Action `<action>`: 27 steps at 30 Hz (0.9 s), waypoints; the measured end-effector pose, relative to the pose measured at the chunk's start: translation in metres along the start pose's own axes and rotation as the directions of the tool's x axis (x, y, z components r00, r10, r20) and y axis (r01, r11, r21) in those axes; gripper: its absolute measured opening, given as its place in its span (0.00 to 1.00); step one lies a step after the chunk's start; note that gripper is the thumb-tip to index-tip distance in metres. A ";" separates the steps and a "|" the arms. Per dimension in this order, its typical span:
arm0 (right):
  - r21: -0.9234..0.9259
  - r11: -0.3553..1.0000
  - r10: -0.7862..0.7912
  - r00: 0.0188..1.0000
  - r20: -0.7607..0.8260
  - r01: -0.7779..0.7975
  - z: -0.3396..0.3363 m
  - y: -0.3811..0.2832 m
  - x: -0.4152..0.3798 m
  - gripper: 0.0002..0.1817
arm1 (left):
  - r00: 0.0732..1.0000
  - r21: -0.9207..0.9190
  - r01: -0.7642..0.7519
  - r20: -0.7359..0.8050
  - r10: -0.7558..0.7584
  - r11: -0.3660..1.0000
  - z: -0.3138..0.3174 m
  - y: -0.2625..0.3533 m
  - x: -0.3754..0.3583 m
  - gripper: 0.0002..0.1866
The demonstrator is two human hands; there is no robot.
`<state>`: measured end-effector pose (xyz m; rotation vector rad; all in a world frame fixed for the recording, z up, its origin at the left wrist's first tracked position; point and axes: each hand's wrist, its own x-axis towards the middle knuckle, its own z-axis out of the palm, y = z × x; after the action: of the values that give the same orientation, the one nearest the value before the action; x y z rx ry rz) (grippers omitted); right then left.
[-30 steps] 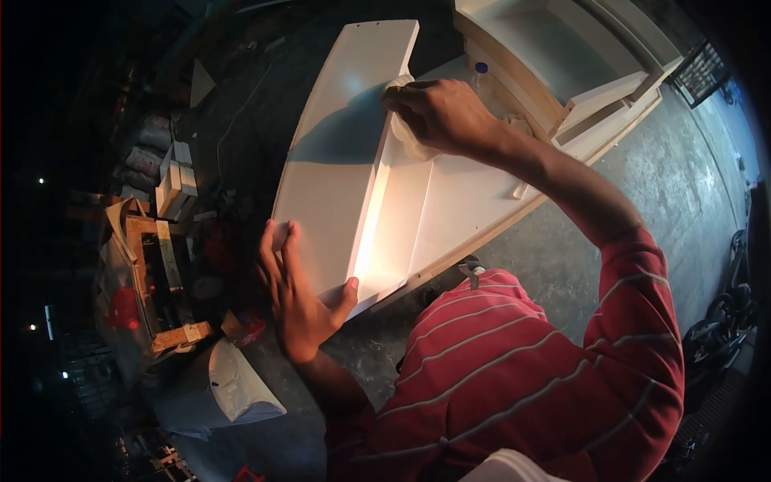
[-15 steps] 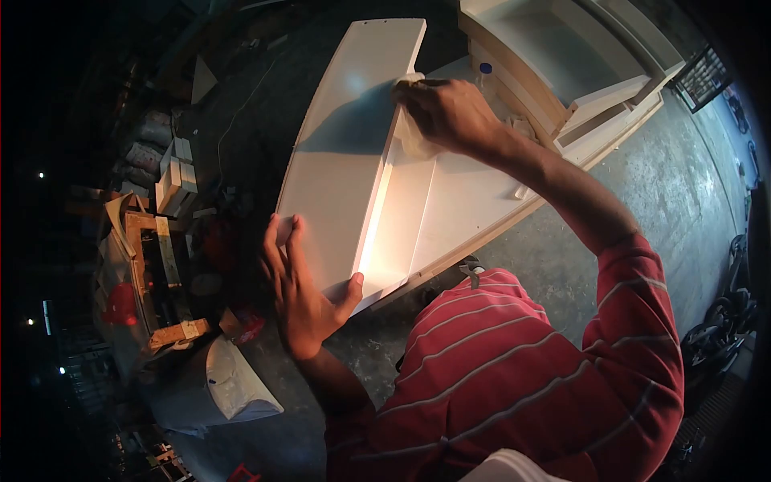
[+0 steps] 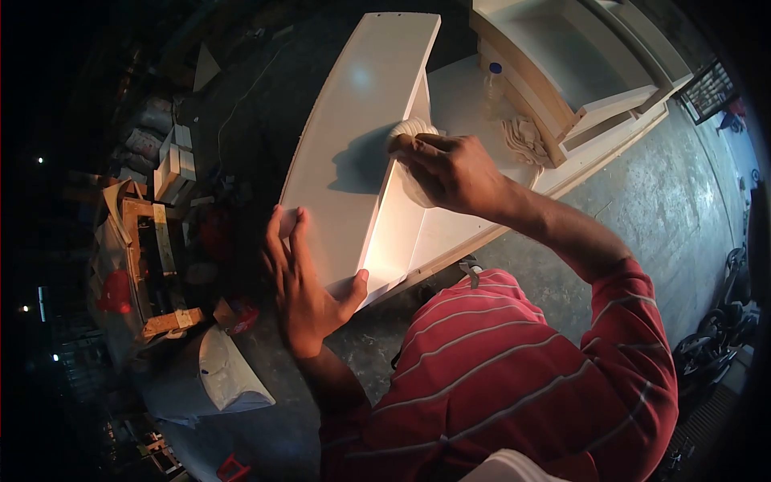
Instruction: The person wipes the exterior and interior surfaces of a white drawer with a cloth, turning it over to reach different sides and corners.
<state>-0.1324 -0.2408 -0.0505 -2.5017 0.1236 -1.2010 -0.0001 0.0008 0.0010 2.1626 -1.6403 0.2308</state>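
A long white wooden panel [image 3: 329, 153] with a curved outer edge lies slanted on a white unit, its side wall lit below the inner edge. My left hand [image 3: 309, 293] grips the panel's near end, fingers at the outer edge and the thumb on the inner corner. Partway along the inner edge, my right hand [image 3: 454, 173] is closed on a bunched white cloth [image 3: 414, 128] that touches the edge. Part of the cloth hangs beneath the hand, and its shadow falls across the panel.
A plastic bottle with a blue cap [image 3: 493, 84] and a crumpled cloth [image 3: 524, 143] are on the unit beside a white drawer-like frame [image 3: 570, 56]. At left are a wooden frame [image 3: 148, 257], a white bag-like bundle [image 3: 229, 373] and wood blocks [image 3: 175, 173] on concrete floor.
My right hand has slid the cloth along the inner edge toward me. My left hand stays at the panel's near end. The view has shifted slightly.
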 end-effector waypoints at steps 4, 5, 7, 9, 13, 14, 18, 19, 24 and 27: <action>-0.097 0.994 0.044 0.999 0.018 -0.042 -0.010 0.015 0.015 0.11 | 1.000 -0.025 -0.017 -0.003 0.017 1.000 0.002 -0.001 0.000 0.48; -0.090 0.994 0.060 0.998 0.008 -0.059 -0.007 0.013 0.013 0.10 | 1.000 -0.026 -0.017 -0.007 0.016 1.000 0.001 -0.001 0.000 0.48; -0.054 0.998 0.032 0.999 0.004 -0.031 -0.004 -0.001 0.006 0.10 | 1.000 -0.025 -0.009 -0.020 0.008 1.000 0.002 -0.001 -0.001 0.48; -0.047 0.998 -0.029 0.999 0.012 0.030 -0.006 -0.012 0.004 0.10 | 1.000 -0.026 -0.006 -0.027 0.005 1.000 0.002 -0.001 -0.001 0.48; -0.123 0.991 0.051 0.998 -0.021 -0.053 -0.009 0.025 0.021 0.11 | 1.000 -0.020 -0.004 -0.017 0.004 1.000 0.003 0.000 -0.001 0.48; -0.120 0.992 0.046 0.999 -0.013 -0.047 -0.008 0.020 0.017 0.11 | 1.000 -0.027 0.002 -0.022 -0.003 1.000 0.003 0.000 -0.001 0.48; -0.071 0.996 0.057 0.996 0.070 -0.052 -0.016 -0.003 0.012 0.10 | 0.999 -0.035 0.014 -0.031 -0.015 0.999 0.005 0.000 -0.001 0.47; -0.018 1.000 0.011 0.993 0.119 -0.009 -0.021 0.009 0.016 0.10 | 0.999 -0.035 0.000 -0.053 -0.002 0.999 0.008 -0.003 -0.001 0.49; 0.027 0.992 0.127 0.985 -0.114 -0.125 -0.026 0.041 0.019 0.10 | 0.996 -0.010 0.007 -0.094 -0.008 1.000 0.007 -0.001 0.000 0.50; 0.044 0.990 0.135 0.983 -0.125 -0.130 -0.016 0.040 0.025 0.10 | 0.996 -0.021 0.074 -0.053 -0.075 0.997 0.005 0.003 -0.004 0.48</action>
<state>-0.1260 -0.2884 -0.0372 -2.3449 0.2945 -1.2953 -0.0044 0.0011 -0.0045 2.1797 -1.5232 0.2474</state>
